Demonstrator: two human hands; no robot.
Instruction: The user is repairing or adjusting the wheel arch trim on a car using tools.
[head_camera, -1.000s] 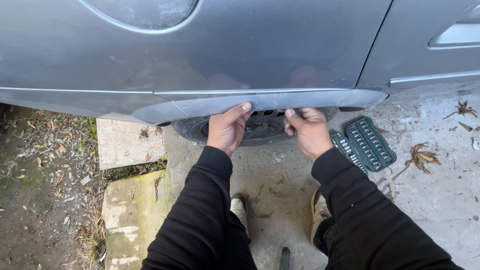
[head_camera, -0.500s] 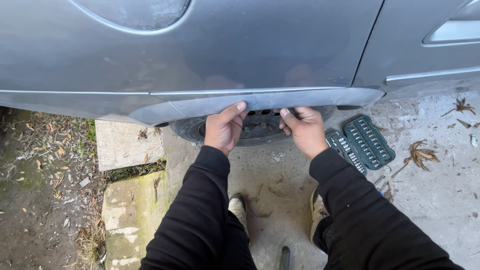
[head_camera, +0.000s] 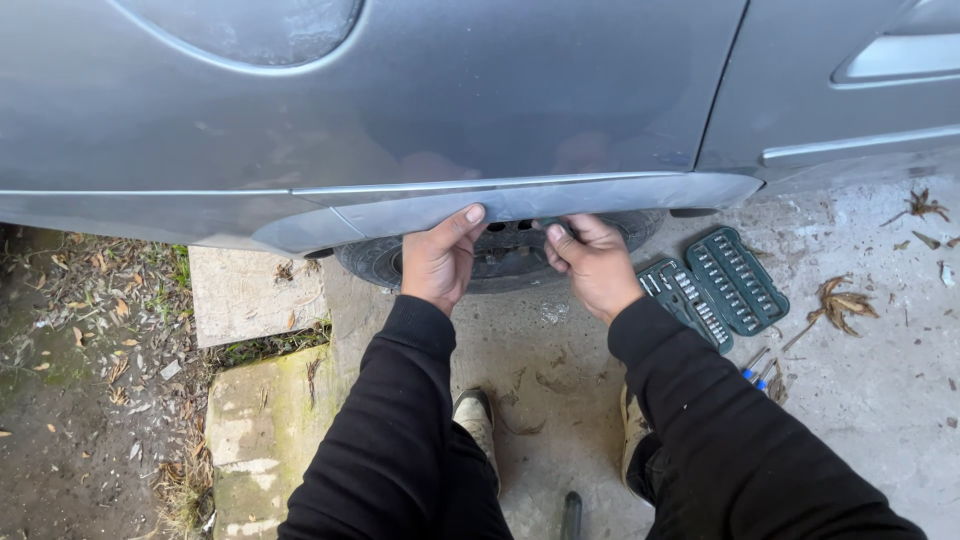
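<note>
head view: looking down at both arms in black sleeves reaching to a grey car
left hand (head_camera: 438, 262): thumb up on the edge of the wheel arch trim (head_camera: 520, 203), fingers curled under it, so it's gripping the trim lip
right hand (head_camera: 592, 265): fingers closed round a small dark green tool (head_camera: 553, 223), tip hidden up under the arch
wheel (head_camera: 500, 255): tucked under the arch, right behind both hands
socket set case (head_camera: 715, 287): lying open on the concrete, just right of the right hand
shoes (head_camera: 476, 415): on the concrete below
concrete slab (head_camera: 245, 290): off to the left by leaf litter
</note>
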